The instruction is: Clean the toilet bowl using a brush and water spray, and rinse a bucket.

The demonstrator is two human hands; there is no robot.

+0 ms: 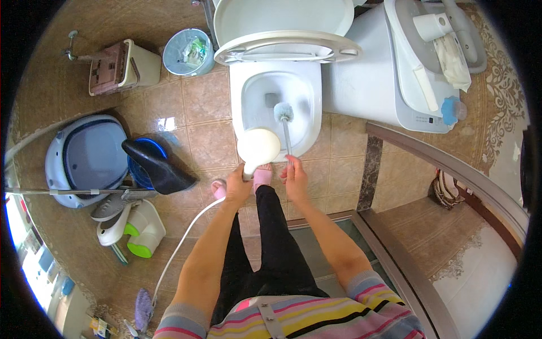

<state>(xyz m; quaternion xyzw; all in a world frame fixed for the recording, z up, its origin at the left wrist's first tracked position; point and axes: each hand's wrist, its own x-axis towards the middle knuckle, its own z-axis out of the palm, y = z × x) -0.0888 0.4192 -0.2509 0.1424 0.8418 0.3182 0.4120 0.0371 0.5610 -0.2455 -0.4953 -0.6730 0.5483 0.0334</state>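
Note:
My left hand (238,185) grips the handle of a white shower head (258,146), which I hold over the front rim of the toilet bowl (254,91). A white hose (180,243) trails from it to the lower left. In my right hand (294,180) is the thin handle of a toilet brush (284,112). Its bristle head is inside the bowl, right of the drain opening (271,100). Both the toilet seat (292,38) and the lid (283,15) are raised. The shower head's underside is hidden, so I cannot tell whether water flows.
A washing machine (360,80) flanks the toilet on the right. To the left stand a blue wastebasket (188,68) with litter and a lidded bin (144,72). Basins (59,152), a black bicycle saddle (163,169) and a step stool (154,222) sit by the left wall. A door frame (381,250) is at right.

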